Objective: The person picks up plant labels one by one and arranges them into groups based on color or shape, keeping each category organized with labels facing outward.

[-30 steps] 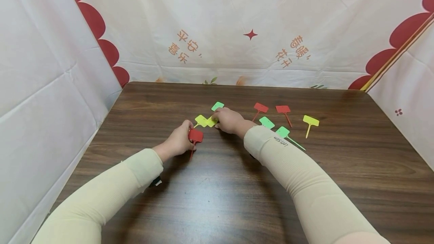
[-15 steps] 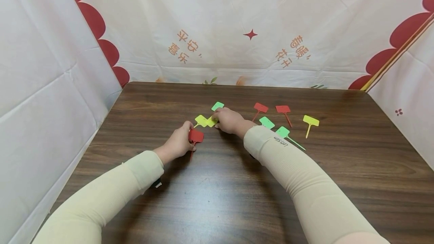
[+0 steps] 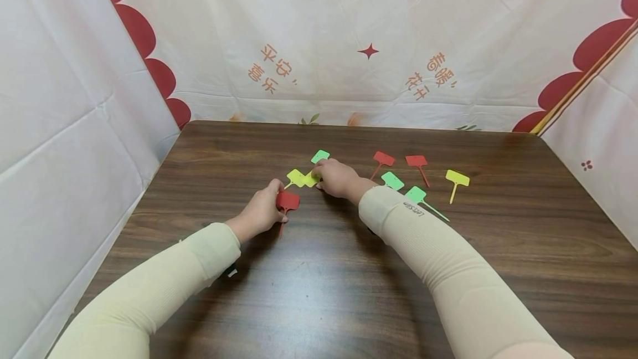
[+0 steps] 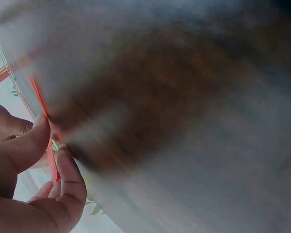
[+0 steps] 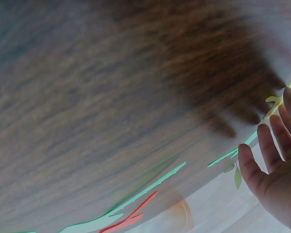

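Observation:
My left hand [image 3: 259, 208] pinches a red T-shaped plant label [image 3: 288, 200] between thumb and fingers, its stem pointing down toward me. In the left wrist view the red label [image 4: 53, 162] shows edge-on, with the left hand's thumb on one side and fingertips on the other. My right hand [image 3: 337, 177] has thumb and index finger on a yellow plant label [image 3: 310, 180], low over the table. Part of that label is hidden under the fingers. Another yellow label [image 3: 295, 177] lies against its left side. Just beyond the right hand is a green label [image 3: 320, 155].
To the right lie two red labels [image 3: 384, 158] [image 3: 416, 160], two green labels [image 3: 392, 180] [image 3: 415, 194] and one yellow label [image 3: 457, 177]. The right forearm passes close to the green ones. The brown wooden table [image 3: 309, 292] meets a printed cloth [image 3: 324, 71] at the back.
The red label in my left hand has turned slightly and shifted a little to the right. The right hand and the labels on the table stay where they were.

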Demonstrator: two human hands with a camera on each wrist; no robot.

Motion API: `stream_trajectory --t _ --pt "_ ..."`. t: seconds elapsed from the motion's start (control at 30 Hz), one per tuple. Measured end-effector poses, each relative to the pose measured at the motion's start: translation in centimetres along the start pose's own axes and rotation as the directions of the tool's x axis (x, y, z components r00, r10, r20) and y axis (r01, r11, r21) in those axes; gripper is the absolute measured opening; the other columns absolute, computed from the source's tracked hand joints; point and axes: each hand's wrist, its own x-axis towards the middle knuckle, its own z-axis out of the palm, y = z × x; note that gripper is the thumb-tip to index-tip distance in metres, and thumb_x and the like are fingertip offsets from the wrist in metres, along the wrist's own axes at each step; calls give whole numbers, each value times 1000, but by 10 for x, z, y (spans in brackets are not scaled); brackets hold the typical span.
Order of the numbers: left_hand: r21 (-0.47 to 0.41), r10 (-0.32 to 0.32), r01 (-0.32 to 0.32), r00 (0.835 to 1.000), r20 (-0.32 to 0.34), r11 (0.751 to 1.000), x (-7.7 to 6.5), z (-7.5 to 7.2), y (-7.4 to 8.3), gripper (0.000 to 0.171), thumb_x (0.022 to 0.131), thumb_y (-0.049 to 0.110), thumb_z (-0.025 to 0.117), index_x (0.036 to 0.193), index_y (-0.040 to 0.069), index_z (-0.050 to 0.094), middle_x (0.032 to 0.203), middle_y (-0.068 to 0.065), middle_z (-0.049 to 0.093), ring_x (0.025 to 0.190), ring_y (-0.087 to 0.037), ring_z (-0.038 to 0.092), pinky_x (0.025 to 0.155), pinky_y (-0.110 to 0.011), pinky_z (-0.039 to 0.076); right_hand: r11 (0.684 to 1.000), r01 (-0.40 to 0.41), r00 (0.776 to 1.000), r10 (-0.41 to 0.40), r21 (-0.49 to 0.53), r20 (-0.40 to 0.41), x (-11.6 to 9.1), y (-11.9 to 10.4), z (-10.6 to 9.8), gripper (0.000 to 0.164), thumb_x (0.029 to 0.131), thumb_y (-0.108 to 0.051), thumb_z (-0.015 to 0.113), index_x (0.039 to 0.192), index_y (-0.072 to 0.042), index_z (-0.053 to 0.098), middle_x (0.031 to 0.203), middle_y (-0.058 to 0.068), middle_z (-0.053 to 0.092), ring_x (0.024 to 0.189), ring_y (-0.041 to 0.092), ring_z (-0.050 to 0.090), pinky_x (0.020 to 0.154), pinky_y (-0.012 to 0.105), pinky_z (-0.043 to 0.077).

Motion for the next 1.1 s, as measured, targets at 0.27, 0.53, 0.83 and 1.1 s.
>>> stream_trajectory --t 0.27,0.53,0.83,1.1 --pt "3 14 -14 1000 4 1000 1 -1 -2 53 75 4 81 112 0 44 95 -15 63 85 -26 57 81 -38 46 1000 -7 1000 7 3 -7 0 0 0 29 94 -14 61 122 -8 65 131 10 55 124 28 49 100 41 42" --pt "37 20 -20 1000 9 999 4 -1 -5 53 73 7 83 111 -2 47 100 -16 58 89 -27 54 83 -39 46 1000 -8 1000 8 1 -8 -1 -2 -2 29 94 -13 61 122 -8 65 130 11 55 123 28 50 100 41 43" --pt "73 13 -15 999 31 997 4 -3 -3 52 75 10 83 111 -3 48 100 -16 56 88 -26 53 83 -39 46 1000 -22 1000 22 4 -3 -1 -2 -2 31 95 -16 62 125 -9 64 131 10 55 124 27 49 101 40 42" --pt "99 4 -10 998 55 995 6 -4 -4 52 76 12 83 112 -3 49 101 -15 53 89 -26 52 83 -38 46 999 -27 999 28 28 -32 -2 -2 1 35 93 -14 64 128 -11 62 130 9 55 122 25 50 98 41 44"
